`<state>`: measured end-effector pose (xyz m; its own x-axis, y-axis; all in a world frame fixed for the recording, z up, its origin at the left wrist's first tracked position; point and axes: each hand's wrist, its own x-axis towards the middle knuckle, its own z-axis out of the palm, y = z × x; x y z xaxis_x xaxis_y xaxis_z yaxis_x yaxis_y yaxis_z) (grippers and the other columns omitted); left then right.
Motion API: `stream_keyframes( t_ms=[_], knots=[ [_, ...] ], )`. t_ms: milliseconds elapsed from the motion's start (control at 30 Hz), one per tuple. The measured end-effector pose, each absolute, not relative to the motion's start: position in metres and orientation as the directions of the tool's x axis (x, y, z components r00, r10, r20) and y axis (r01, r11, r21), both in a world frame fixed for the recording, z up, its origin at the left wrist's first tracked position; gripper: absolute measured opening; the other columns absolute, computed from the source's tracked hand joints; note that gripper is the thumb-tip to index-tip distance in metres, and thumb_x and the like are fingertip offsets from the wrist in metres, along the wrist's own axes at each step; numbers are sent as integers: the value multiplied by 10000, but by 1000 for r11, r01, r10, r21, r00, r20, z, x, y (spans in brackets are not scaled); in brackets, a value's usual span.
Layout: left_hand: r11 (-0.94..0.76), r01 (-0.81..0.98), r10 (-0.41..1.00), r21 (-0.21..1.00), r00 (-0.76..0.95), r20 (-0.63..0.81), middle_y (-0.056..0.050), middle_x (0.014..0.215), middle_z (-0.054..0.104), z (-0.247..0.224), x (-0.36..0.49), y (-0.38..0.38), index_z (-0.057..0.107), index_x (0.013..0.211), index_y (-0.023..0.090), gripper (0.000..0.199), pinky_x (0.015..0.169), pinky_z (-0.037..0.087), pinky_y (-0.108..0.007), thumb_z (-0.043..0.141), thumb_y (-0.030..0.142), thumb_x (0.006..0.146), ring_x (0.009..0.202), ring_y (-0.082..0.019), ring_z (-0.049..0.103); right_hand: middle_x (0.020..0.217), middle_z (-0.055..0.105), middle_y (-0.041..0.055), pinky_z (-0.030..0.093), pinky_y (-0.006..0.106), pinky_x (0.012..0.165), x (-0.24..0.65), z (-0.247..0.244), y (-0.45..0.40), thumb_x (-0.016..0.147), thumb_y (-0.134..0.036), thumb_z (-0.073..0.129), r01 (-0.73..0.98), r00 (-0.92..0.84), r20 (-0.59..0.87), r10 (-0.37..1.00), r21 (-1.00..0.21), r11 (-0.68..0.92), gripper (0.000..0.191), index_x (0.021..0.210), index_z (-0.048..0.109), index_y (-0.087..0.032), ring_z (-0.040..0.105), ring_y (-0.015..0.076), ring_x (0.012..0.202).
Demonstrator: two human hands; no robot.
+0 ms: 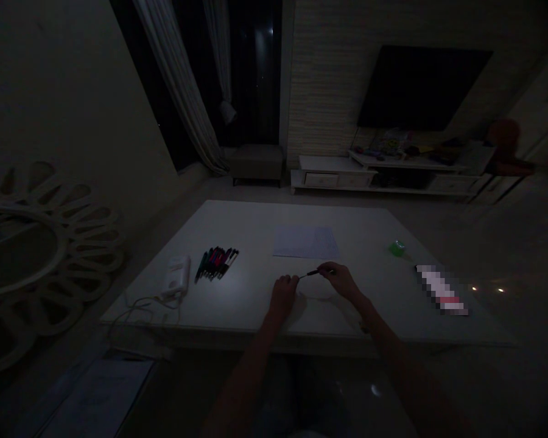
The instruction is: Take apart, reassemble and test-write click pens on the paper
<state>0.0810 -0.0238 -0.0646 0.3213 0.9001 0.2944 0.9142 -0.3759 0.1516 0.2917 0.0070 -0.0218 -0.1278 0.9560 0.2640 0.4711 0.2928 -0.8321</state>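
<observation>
Darkness hides the finer detail of the grip. The right hand (334, 280) is narrowly closed, pinching a slim dark pen (311, 274) at its fingertips. The left hand (283, 296) sits just to its left, its fingers (291, 280) at the pen's far tip, though the dim view cannot settle whether they grip it or only touch it.

With so thin a barrel and so small a pinch, a slight twist or loss of pressure could drop the pen and let it roll on the smooth tabletop (256, 222). Poor light could also hide a slip between the fingers. A pale round shape (318, 291) lies directly below the hands, too faint to identify.

Ahead of the hands lies a sheet of paper (305, 242). Left of the left hand are a bunch of pens (217, 263) and a white power adapter (178, 277), whose cable (137, 307) trails near the tabletop's edge. Right of the right hand sit a small green object (396, 247) and a pixelated strip (441, 290).

Well beyond the hands, a curtain (178, 79) edges a dark window, and a wall-mounted television (424, 88) hangs above a white cabinet (383, 175). A sunburst mirror (27, 255) shows far to the left.
</observation>
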Motion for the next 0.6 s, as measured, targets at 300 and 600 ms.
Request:
stream_keyframes(
  t_ms=[300,600],
  knots=[
    [-439,879,860,185,351,369,-37,901,573,-66,84,-25,505,1053,201,159,760,404,-303,432,184,913,862,-176,526,807,704,56,488,301,693,275,-22,-1,734,-374,586,436,-175,216,961,-858,272,252,865,681,-180,636,168,730],
    [-523,832,820,183,434,372,-44,879,598,-66,83,-25,517,1011,181,138,756,403,-316,409,215,932,852,-182,535,631,655,40,483,274,563,252,-48,-31,735,-467,565,287,53,133,990,-951,113,294,754,611,-177,590,150,549]
  ],
)
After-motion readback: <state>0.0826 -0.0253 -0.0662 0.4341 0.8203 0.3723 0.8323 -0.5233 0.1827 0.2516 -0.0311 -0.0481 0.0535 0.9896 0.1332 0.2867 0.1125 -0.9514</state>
